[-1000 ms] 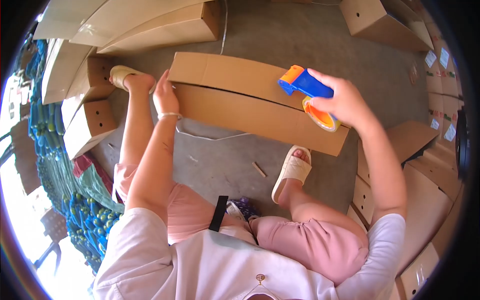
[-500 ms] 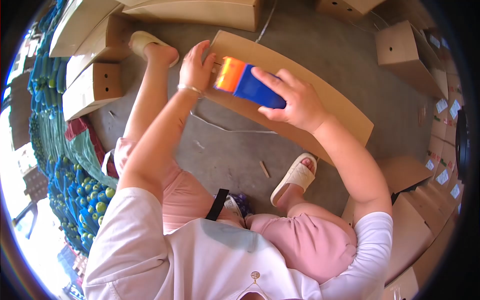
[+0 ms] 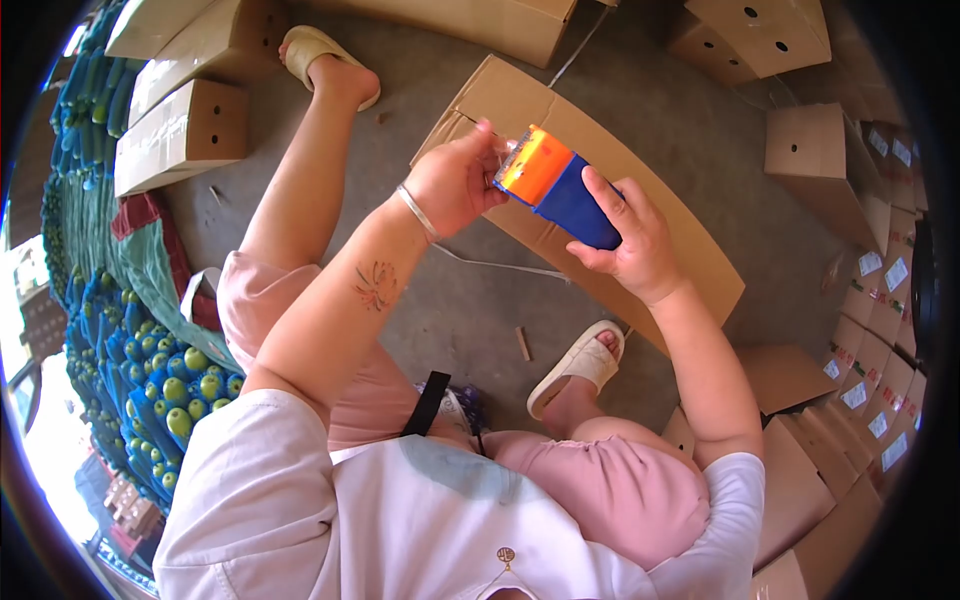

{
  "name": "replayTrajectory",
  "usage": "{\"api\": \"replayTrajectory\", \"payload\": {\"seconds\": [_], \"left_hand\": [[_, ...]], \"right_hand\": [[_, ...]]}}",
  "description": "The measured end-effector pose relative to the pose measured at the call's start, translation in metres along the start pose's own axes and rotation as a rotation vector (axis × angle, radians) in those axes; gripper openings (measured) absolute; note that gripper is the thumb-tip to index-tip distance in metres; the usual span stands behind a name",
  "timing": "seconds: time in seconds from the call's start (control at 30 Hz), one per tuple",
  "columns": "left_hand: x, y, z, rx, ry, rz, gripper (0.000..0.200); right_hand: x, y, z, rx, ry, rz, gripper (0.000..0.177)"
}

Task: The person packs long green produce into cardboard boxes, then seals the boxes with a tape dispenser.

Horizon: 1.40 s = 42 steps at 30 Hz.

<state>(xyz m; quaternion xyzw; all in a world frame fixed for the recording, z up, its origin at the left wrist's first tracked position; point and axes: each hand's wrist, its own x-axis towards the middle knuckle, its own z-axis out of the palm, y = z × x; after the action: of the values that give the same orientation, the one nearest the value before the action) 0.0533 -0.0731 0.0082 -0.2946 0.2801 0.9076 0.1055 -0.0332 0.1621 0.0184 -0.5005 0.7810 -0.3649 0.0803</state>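
Note:
A blue and orange tape dispenser [image 3: 570,185] is gripped in my right hand [image 3: 642,240], its toothed orange end pointing up and left. My left hand [image 3: 462,180] is at that end, fingers bent together at the cutting edge, where a bit of clear tape [image 3: 508,150] shows. Under both hands lies a long, flat-looking cardboard box [image 3: 660,210], set at a slant on the floor between my legs. My hands and the dispenser hide part of its top.
Cardboard boxes [image 3: 190,135] stand at the upper left, more boxes [image 3: 760,35] at the upper right. Labelled cartons [image 3: 880,340] are stacked along the right. Green fruit in blue netting [image 3: 170,390] is piled at the left. A strap [image 3: 500,265] and a small scrap [image 3: 522,343] lie on the floor.
My left hand has turned and moved right, from the box's left end to the dispenser's toothed edge. The dispenser and my right hand have shifted slightly right and down in view.

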Motion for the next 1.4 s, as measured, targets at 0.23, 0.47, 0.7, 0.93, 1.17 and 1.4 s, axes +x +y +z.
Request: {"api": "replayTrajectory", "payload": {"seconds": [0.23,0.47,0.7,0.93,1.17,1.4], "left_hand": [[0.016,0.036,-0.020,0.786,0.268,0.312,0.026],[0.078,0.114,-0.139,1.184,0.509,0.306,0.031],[0.114,0.091,-0.148,1.291,0.310,0.128,0.049],[0.090,0.050,-0.041,1.694,0.439,0.216,0.081],[0.093,0.041,-0.056,1.722,0.500,0.418,0.077],[0.081,-0.027,0.035,2.847,0.232,0.697,0.060]], "right_hand": [[0.017,-0.034,-0.022,-0.141,-0.087,0.173,0.074],[0.007,-0.043,-0.026,-0.383,-0.230,0.322,0.064],[0.014,-0.041,-0.022,-0.408,-0.248,0.362,0.063],[0.003,-0.040,-0.034,-0.364,-0.220,0.349,0.062],[-0.149,-0.027,-0.132,-0.506,-0.374,0.674,0.065],[-0.201,-0.020,-0.148,-0.575,-0.298,0.719,0.067]]}}
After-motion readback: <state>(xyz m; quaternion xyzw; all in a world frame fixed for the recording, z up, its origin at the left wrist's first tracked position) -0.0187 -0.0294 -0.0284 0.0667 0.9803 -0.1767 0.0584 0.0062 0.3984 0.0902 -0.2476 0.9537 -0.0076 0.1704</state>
